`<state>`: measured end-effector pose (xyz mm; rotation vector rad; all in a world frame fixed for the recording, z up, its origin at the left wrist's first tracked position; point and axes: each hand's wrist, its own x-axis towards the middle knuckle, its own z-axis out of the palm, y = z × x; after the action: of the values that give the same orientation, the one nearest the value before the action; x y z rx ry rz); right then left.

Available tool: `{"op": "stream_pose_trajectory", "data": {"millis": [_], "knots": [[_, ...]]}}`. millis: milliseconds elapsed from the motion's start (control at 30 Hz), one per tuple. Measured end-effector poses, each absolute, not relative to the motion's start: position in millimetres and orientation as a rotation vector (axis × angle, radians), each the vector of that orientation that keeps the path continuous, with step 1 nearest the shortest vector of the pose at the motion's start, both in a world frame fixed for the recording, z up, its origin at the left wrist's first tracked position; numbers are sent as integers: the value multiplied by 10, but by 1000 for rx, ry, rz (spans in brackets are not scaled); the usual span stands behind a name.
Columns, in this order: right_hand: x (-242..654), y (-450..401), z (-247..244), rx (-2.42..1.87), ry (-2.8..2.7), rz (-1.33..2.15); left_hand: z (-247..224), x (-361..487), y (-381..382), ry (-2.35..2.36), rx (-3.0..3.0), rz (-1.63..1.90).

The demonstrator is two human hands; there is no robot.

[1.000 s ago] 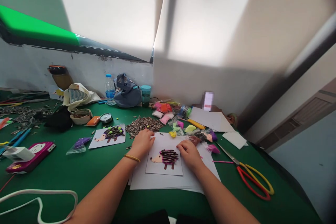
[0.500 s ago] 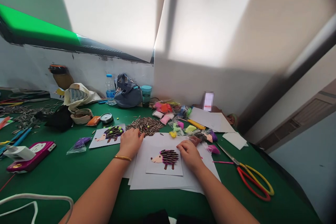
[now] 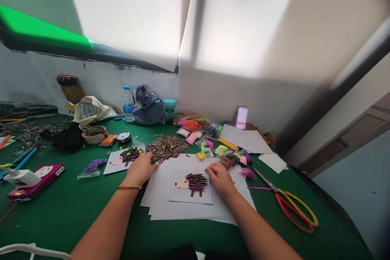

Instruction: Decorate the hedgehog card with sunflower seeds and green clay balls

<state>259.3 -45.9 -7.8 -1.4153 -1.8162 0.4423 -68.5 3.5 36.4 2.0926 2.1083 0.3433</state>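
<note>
A small white hedgehog card [image 3: 183, 196], its spines made of striped sunflower seeds, lies on stacked white paper [image 3: 164, 209]. At the card's upper right edge is my right hand [image 3: 219, 178], fingers bent together and gripping that edge. My left hand [image 3: 140, 169] hovers or rests by the left side of the paper, its thumb and fingers apart, with nothing visible in them. Just beyond it spreads a heap of sunflower seeds [image 3: 169, 148]. A second hedgehog card [image 3: 109, 166] with green dots on its spines lies to its left, partly covered by the hand.
Scissors [image 3: 282, 195] with red and yellow handles lie at right. Bags of coloured clay [image 3: 193, 136] cluster behind the paper. At left are a purple clay bag [image 3: 93, 166] and a magenta device [image 3: 38, 180]. A water bottle [image 3: 128, 105] and blue bag [image 3: 148, 109] stand by the wall.
My left hand has moved left and slightly toward me, away from the seed heap to the second card's edge. My right hand and the middle card have stayed put.
</note>
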Motion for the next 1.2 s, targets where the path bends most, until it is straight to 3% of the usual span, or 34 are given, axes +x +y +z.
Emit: {"op": "stream_pose_trajectory", "data": {"millis": [233,467,700,1200], "knots": [[2595,-460,-83,-1401,-1806,433,325,-629,124,2023,2147,275],[2593,-478,-65,-1388,-1787,409,411,-206,140,1917,2253,468],[2616,-575,-66,-1397,-1840,338,272,250,-219,1481,2353,502],[2596,-612,-93,-1403,-1949,329,147,251,-340,1426,2324,537]]}}
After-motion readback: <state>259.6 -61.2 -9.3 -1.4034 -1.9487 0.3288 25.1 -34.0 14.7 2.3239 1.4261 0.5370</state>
